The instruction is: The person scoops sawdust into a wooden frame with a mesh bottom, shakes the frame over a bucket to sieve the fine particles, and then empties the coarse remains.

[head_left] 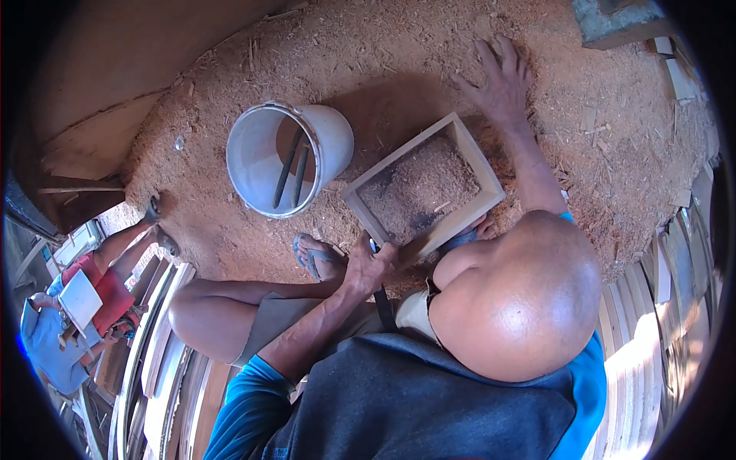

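Observation:
A rectangular wooden frame sits tilted on the ground between my feet, with sawdust showing inside its walls. I cannot tell whether it has a bottom. My left hand is closed at its near left corner. A narrow dark thing runs out below that hand; its kind is unclear. Beyond the frame, at the upper right, my right hand rests with fingers spread on the sawdust-covered ground. To the left of the frame a white bucket lies tipped, with two dark rods inside.
Wood boards are stacked behind me on the left, and more boards on the right. Another person is at the far left. A brown panel borders the upper left. A worn block stands at the upper right.

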`<state>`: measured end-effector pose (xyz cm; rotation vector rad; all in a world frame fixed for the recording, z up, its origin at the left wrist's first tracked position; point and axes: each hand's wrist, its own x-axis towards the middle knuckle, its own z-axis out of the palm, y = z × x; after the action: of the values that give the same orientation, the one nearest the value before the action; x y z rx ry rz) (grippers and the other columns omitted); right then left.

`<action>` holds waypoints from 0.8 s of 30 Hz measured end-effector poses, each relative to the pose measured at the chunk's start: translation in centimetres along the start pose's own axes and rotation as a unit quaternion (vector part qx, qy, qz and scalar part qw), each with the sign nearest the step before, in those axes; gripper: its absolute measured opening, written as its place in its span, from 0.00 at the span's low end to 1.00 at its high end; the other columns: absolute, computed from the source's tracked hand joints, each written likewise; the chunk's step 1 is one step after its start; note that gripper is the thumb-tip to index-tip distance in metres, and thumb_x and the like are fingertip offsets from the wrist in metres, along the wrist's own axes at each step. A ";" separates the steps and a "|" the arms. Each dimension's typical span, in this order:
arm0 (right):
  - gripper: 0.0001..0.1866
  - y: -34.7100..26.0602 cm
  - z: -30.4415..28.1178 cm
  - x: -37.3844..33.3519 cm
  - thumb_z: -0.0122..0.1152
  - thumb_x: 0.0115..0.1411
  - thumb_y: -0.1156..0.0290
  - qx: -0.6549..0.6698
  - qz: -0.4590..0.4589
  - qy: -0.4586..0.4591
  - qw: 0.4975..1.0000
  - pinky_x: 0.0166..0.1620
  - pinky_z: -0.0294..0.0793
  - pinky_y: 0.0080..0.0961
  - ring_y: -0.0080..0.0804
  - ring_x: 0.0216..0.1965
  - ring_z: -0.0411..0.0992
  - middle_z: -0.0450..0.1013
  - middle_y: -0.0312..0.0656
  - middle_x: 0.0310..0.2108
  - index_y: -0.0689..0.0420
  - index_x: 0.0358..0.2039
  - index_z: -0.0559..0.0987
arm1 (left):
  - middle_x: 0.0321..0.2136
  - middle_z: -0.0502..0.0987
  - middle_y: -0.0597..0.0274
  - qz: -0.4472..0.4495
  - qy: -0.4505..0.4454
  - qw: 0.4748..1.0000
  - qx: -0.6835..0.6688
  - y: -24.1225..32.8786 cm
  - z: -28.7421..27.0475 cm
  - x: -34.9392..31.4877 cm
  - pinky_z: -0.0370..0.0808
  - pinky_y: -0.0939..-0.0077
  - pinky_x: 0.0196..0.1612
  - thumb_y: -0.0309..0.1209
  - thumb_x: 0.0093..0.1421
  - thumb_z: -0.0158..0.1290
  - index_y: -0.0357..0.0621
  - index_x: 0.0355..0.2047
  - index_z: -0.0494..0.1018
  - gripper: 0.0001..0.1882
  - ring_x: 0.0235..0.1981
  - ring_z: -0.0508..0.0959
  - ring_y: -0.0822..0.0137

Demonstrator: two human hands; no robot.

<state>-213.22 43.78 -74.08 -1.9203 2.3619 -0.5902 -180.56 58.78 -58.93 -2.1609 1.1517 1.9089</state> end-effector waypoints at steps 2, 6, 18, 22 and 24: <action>0.39 1.1 0.3 1.0 0.74 0.48 0.55 -0.002 -0.011 -0.035 0.999 0.61 0.64 0.49 0.51 0.64 0.58 0.55 0.43 0.64 0.41 0.61 0.69 | 0.33 0.78 0.57 0.000 0.009 1.000 -0.001 0.2 0.2 0.0 0.74 0.69 0.41 0.37 0.57 0.53 0.33 0.45 0.70 0.21 0.36 0.77 0.66; 0.35 3.3 -0.5 2.9 0.72 0.49 0.67 0.061 -0.032 -0.028 0.997 0.56 0.74 0.32 0.43 0.58 0.68 0.65 0.43 0.60 0.43 0.60 0.72 | 0.33 0.78 0.57 0.011 0.031 0.998 0.049 0.4 0.3 0.9 0.74 0.68 0.40 0.39 0.56 0.53 0.34 0.44 0.72 0.22 0.34 0.77 0.65; 0.28 -5.1 -9.6 -4.3 0.73 0.51 0.57 0.479 0.140 -0.156 0.852 0.54 0.75 0.28 0.29 0.48 0.77 0.78 0.41 0.47 0.55 0.51 0.79 | 0.27 0.78 0.53 -0.009 0.011 0.996 0.087 3.2 -0.3 2.1 0.74 0.64 0.36 0.42 0.55 0.54 0.31 0.39 0.72 0.23 0.30 0.77 0.63; 0.32 -6.9 -10.7 -8.8 0.74 0.50 0.59 0.447 0.125 -0.251 0.849 0.58 0.72 0.31 0.37 0.55 0.73 0.73 0.46 0.54 0.55 0.55 0.76 | 0.23 0.74 0.58 0.008 -0.021 0.996 0.091 2.9 0.7 3.0 0.72 0.67 0.30 0.45 0.57 0.55 0.32 0.41 0.72 0.24 0.25 0.74 0.67; 0.36 -7.8 -12.7 -7.7 0.73 0.52 0.54 0.261 0.018 -0.259 0.930 0.61 0.68 0.31 0.39 0.60 0.68 0.69 0.47 0.59 0.55 0.58 0.74 | 0.24 0.75 0.57 -0.016 -0.029 0.996 0.082 3.8 0.3 2.5 0.72 0.67 0.32 0.45 0.57 0.54 0.32 0.41 0.72 0.25 0.26 0.75 0.66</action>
<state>-207.50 53.22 -61.46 -1.5472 1.6958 -0.5487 -182.92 54.90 -59.49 -2.0134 1.2108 1.7825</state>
